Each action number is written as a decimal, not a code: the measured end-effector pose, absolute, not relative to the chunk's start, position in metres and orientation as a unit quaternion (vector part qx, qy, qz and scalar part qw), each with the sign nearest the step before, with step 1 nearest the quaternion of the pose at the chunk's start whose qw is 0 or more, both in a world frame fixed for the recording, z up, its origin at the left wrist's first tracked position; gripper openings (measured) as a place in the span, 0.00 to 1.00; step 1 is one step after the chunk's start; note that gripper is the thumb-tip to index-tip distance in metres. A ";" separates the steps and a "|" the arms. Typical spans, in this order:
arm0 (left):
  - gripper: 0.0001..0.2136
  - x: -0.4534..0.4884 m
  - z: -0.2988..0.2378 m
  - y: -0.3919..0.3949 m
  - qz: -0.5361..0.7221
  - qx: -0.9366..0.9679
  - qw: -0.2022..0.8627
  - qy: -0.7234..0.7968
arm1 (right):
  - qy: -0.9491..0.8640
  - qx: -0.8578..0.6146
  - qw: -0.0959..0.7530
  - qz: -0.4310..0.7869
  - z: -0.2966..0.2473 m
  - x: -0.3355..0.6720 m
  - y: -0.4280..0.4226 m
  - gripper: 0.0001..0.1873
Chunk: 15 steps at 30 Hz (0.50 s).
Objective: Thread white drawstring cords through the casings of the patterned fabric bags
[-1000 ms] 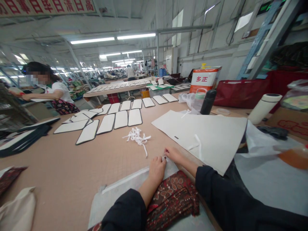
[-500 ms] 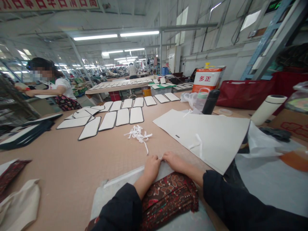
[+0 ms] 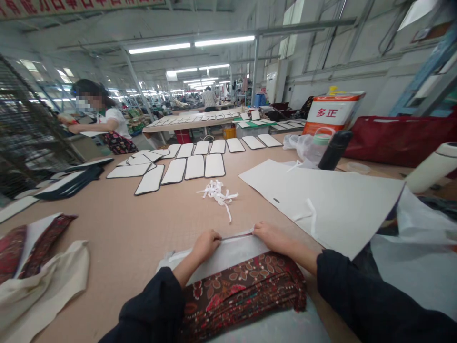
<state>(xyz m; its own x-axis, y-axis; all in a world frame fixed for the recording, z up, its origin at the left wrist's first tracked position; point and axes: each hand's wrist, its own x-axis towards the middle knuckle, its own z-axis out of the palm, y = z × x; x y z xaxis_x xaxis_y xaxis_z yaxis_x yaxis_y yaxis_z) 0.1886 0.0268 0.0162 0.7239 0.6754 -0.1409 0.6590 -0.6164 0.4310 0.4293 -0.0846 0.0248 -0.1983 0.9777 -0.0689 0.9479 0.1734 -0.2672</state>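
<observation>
A pale grey sheet lies on the table in front of me, its far edge running between my hands with a thin dark red line along it. My left hand pinches this far edge on the left. Farther right, my right hand has thumb and fingers closed on the same edge near the corner. Folded brown-and-red patterned fabric, stacked in several layers, rests on the sheet below my wrists. Just beyond my hands is a tangle of white tape strips.
Several white panels with dark edging lie across the table. A large off-white board is at right, with a black bottle and white flask behind. Cream cloth lies at left. A co-worker stands beyond.
My hands, earlier close together, are now apart: the left hand has slid left along the sheet's edge. More of that edge shows between them. The view has turned left.
</observation>
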 end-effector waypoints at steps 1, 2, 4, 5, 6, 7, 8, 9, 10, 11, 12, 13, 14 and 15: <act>0.09 0.185 0.016 0.029 0.019 0.890 0.247 0.383 | -0.758 -0.639 0.039 0.124 0.027 0.427 -0.081 0.14; 0.08 0.182 0.017 0.030 0.018 0.885 0.255 0.390 | -0.750 -0.650 0.020 0.123 0.029 0.425 -0.077 0.14; 0.08 0.180 0.017 0.029 0.014 0.886 0.247 0.391 | -0.729 -0.673 -0.014 0.120 0.031 0.417 -0.068 0.13; 0.08 0.180 0.018 0.027 0.013 0.893 0.234 0.384 | -0.723 -0.681 -0.026 0.113 0.031 0.412 -0.063 0.13; 0.09 0.180 0.018 0.024 0.013 0.903 0.215 0.373 | -0.721 -0.685 -0.031 0.103 0.031 0.407 -0.059 0.13; 0.09 0.180 0.018 0.021 0.012 0.914 0.193 0.357 | -0.722 -0.684 -0.033 0.093 0.029 0.400 -0.055 0.14; 0.09 0.179 0.018 0.019 0.009 0.925 0.170 0.340 | -0.728 -0.680 -0.030 0.084 0.027 0.393 -0.052 0.14; 0.10 0.179 0.018 0.017 0.004 0.935 0.148 0.323 | -0.739 -0.669 -0.025 0.075 0.025 0.385 -0.050 0.14; 0.10 0.178 0.017 0.015 -0.002 0.943 0.126 0.307 | -0.755 -0.653 -0.014 0.067 0.022 0.378 -0.049 0.13; 0.11 0.176 0.017 0.013 -0.007 0.950 0.105 0.294 | -0.773 -0.631 0.000 0.063 0.019 0.371 -0.048 0.13; 0.11 0.175 0.016 0.012 -0.011 0.955 0.086 0.284 | -0.793 -0.606 0.015 0.059 0.017 0.365 -0.049 0.12; 0.11 0.173 0.015 0.012 -0.015 0.959 0.071 0.274 | -0.811 -0.582 0.029 0.053 0.014 0.360 -0.050 0.11; 0.11 0.172 0.014 0.011 -0.019 0.962 0.060 0.267 | -0.825 -0.561 0.040 0.049 0.012 0.358 -0.052 0.10; 0.11 0.171 0.013 0.011 -0.021 0.964 0.051 0.259 | -0.834 -0.547 0.047 0.047 0.010 0.358 -0.056 0.10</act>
<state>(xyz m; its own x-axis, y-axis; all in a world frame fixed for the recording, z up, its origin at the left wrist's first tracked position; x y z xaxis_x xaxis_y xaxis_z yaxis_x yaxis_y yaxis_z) 0.1710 0.0110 0.0127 0.8648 0.4976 -0.0669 0.5019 -0.8604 0.0881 0.3576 -0.0556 0.0103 -0.3964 0.9177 0.0266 0.9089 0.3964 -0.1294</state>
